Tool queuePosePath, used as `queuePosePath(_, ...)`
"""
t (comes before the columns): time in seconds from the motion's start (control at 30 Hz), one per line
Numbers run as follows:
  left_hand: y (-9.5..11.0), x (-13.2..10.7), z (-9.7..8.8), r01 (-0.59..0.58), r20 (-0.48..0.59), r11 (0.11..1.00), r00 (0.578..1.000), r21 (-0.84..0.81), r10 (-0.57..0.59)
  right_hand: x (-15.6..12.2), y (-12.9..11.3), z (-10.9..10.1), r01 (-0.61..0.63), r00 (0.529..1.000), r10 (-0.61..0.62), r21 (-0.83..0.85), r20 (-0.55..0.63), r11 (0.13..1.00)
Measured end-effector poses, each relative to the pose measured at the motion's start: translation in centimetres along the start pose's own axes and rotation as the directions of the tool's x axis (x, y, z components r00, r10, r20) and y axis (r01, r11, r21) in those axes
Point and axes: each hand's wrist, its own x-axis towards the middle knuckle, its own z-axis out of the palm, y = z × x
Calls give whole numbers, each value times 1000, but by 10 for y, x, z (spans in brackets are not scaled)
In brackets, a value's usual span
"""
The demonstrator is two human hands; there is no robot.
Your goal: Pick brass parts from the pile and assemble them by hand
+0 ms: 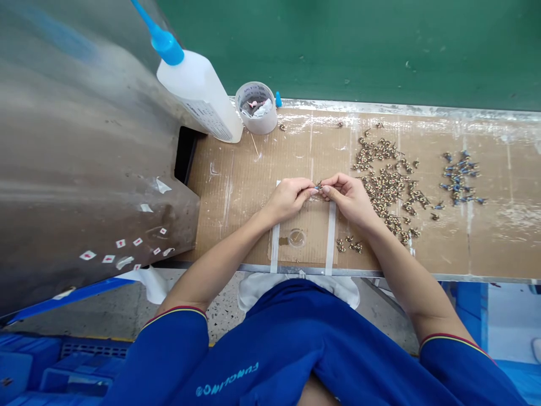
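My left hand (291, 197) and my right hand (346, 197) meet over the cardboard-covered bench, fingertips pinched close together. Between them is a small part (318, 186), dark with a bit of blue, too small to name. Both hands appear to grip it. Just right of my right hand spreads a pile of small brass-coloured ring-like parts (386, 183). Farther right lies a smaller group of similar parts with blue on them (460, 177). Below my hands, a small clear round dish (296, 238) sits on a taped cardboard piece (313, 220).
A white bottle with a blue nozzle (203, 90) stands at the back left, beside a tape roll (262, 121) holding scraps. A small blue cap (278, 99) and a thin stick (255, 145) lie near it. A metal panel (84, 141) bounds the left; a green surface (359, 51) lies behind.
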Motion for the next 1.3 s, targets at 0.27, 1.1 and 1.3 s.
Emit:
queuePosePath(0.27, -4, 1, 0, -40, 33, 998, 999, 56, 38, 0, 6, 0, 60, 997, -56, -92, 47, 994)
queuePosePath(1.1, -4, -1, -2, -23, 105, 1000, 994, 14, 22, -4, 2, 2, 118, 982, -73, -272, 172, 955)
queuePosePath(1.3, -5, -2, -4, -35, 110, 999, 993, -10, 36, -5, 1, 4, 133, 984, -88, -303, 156, 944)
